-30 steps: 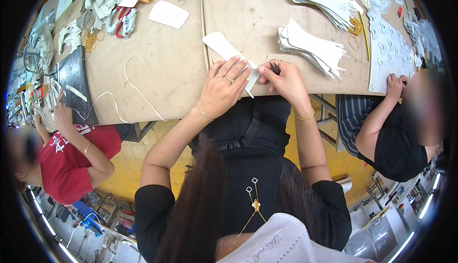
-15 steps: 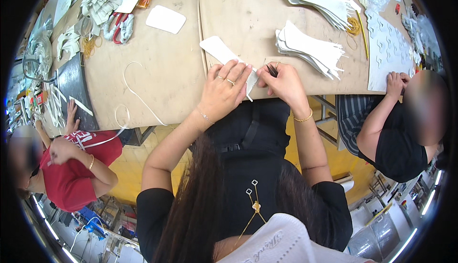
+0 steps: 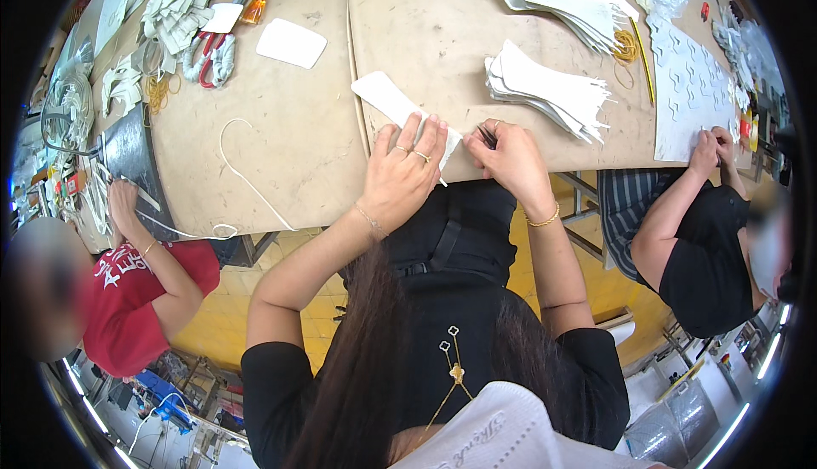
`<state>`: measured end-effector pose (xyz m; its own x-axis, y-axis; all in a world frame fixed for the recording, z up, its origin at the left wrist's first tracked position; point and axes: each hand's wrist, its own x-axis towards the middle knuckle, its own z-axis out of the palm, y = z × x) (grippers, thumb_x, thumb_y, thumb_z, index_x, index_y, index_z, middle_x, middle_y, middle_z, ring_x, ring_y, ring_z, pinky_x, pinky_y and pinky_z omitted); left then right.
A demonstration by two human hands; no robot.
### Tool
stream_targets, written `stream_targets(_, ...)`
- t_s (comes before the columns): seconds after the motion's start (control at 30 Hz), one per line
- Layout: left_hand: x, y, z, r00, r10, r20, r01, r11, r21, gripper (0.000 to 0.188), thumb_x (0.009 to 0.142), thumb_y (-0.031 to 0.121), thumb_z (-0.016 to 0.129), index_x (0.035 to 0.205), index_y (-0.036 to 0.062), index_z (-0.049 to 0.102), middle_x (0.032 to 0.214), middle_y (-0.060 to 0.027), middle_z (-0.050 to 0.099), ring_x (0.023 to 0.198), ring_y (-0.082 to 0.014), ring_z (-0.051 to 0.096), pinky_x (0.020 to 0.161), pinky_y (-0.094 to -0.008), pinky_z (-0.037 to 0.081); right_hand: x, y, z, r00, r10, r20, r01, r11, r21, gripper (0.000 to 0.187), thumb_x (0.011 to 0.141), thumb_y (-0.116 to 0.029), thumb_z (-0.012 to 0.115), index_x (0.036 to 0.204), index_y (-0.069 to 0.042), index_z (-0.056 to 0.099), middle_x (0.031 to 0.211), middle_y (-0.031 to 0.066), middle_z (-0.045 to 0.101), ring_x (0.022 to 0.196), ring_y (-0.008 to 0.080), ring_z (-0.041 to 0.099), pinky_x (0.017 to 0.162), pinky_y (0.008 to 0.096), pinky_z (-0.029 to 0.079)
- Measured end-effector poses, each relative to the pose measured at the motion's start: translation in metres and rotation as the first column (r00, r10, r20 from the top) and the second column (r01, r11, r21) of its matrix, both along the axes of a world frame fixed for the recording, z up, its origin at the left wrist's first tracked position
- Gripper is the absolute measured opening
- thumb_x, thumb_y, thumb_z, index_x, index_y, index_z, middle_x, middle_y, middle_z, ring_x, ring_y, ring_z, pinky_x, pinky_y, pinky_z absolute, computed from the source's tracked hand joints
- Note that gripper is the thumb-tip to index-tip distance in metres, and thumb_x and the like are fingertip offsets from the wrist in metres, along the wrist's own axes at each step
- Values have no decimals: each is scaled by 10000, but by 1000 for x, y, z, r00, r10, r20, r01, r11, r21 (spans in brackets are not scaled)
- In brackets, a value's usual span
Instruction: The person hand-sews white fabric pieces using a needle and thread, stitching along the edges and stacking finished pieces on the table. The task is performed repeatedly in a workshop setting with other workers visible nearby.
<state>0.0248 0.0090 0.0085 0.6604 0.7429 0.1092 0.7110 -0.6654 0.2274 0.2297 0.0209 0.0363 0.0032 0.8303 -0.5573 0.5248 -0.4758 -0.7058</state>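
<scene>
My left hand (image 3: 403, 165) lies with its fingers stretched out flat over a long white strip-like piece (image 3: 381, 96), pressing it to the table near the front edge. The far rounded end of the piece shows beyond my fingers, and its narrow near end (image 3: 448, 147) sticks out beside them. Just right of that end, my right hand (image 3: 514, 159) is closed around a small dark tool (image 3: 487, 135) with thin pointed tips. Most of the tool is hidden in my fingers. To the right lies a stack of similar white pieces (image 3: 545, 86) with frayed ends.
Another stack of white pieces (image 3: 562, 5) lies behind, by a yellow pencil (image 3: 644, 60). A white card (image 3: 292, 42), red-handled scissors (image 3: 207, 59) and an orange bottle (image 3: 255, 7) lie left. A thin white cord (image 3: 234, 158) curls there. Co-workers sit at both sides.
My right hand and its tool have drawn slightly right, away from the piece's end. My left hand stays on the piece. The left co-worker's raised hand has come down to the table.
</scene>
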Motion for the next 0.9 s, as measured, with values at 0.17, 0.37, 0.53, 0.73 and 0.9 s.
stream_targets(0.17, 1, 0, -2, 1000, -2, 10, 1, 999, 40, 663, 798, 188, 746, 1430, 213, 548, 1401, -124, 540, 1323, -321, 468, 1040, -502, 382, 3, 0, -3, 980, 111, 163, -134, 982, 133, 249, 878, -195, 702, 755, 14, 643, 627, 141, 651, 606, 297, 665, 630, 402, 519)
stream_targets(0.37, 1, -5, -2, 999, 10, -47, -7, 999, 53, 674, 778, 189, 750, 1421, 235, 553, 1393, -131, 543, 1316, -338, 475, 1045, -507, 377, 39, -27, 20, 964, 36, 264, -76, 987, 141, 293, 851, -122, 745, 1053, 7, 577, 910, 193, 691, 815, 316, 700, 725, 425, 534)
stream_targets(0.53, 0, -4, -2, 996, 21, 85, -19, 1000, -18, 604, 838, 155, 700, 1421, 187, 544, 1425, -151, 536, 1325, -350, 489, 1087, -519, 358, 29, -23, 26, 951, 86, 296, -215, 875, 434, 396, 858, -29, 668, 1236, 13, 557, 975, 181, 678, 839, 324, 666, 775, 402, 523)
stream_targets(0.73, -3, -19, -15, 824, 227, 518, -172, 973, -153, 561, 899, 111, 669, 1438, 100, 514, 1509, -174, 445, 1416, -398, 387, 1144, -524, 334, -36, 52, 18, 881, 264, 393, -463, 655, 597, 308, 846, -57, 631, 1137, 44, 640, 967, 236, 674, 979, 390, 660, 849, 466, 526)
stream_targets(0.9, -10, -27, -22, 809, 290, 511, -296, 953, -72, 590, 878, 37, 691, 1433, 54, 490, 1536, -194, 411, 1436, -409, 362, 1169, -495, 318, -83, 121, 14, 838, 89, 539, -497, 534, 684, 603, 802, -180, 760, 1345, -35, 543, 1251, 236, 597, 1115, 393, 616, 902, 468, 529)
